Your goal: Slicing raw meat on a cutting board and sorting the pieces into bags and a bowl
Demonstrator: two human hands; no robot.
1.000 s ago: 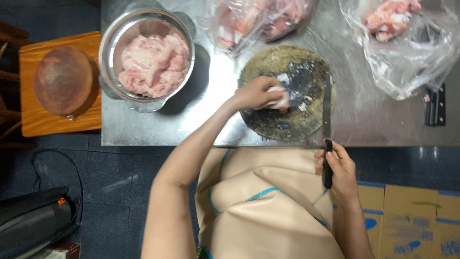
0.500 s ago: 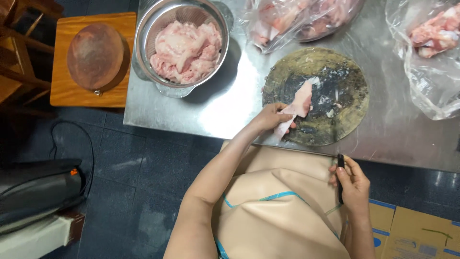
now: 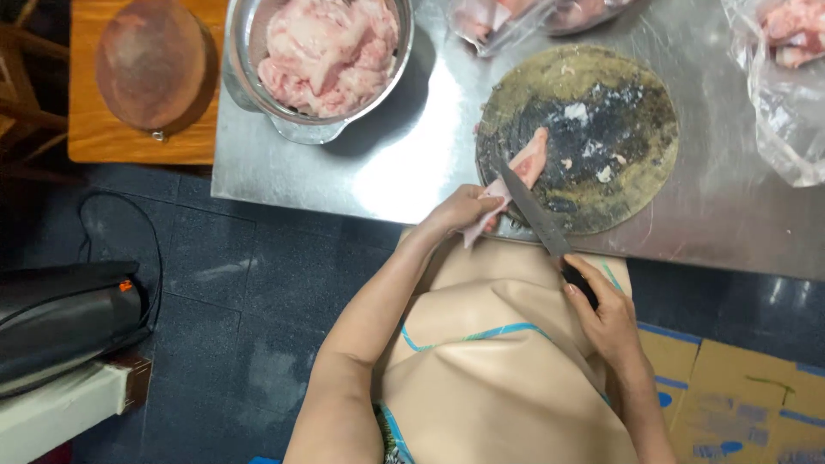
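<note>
Steel table [image 3: 412, 163] fills upper centre and right of frame, shiny w/ glare. Round dark chopping board [image 3: 601, 94] sits upper right of centre. Left hand [image 3: 464, 209] pinches a pink meat strip [image 3: 516, 176] at board's near edge; right hand [image 3: 606, 314] is wrapped round a knife [image 3: 534, 215] handle, blade laid against the strip. Metal bowl [image 3: 258, 77] of raw meat at top centre-left; clear bags [image 3: 778, 112] of meat at top and right. Wooden stool [image 3: 129, 137] upper left. Dark tiled floor [image 3: 223, 283] below; flattened cardboard [image 3: 739, 387] lower right.
</note>
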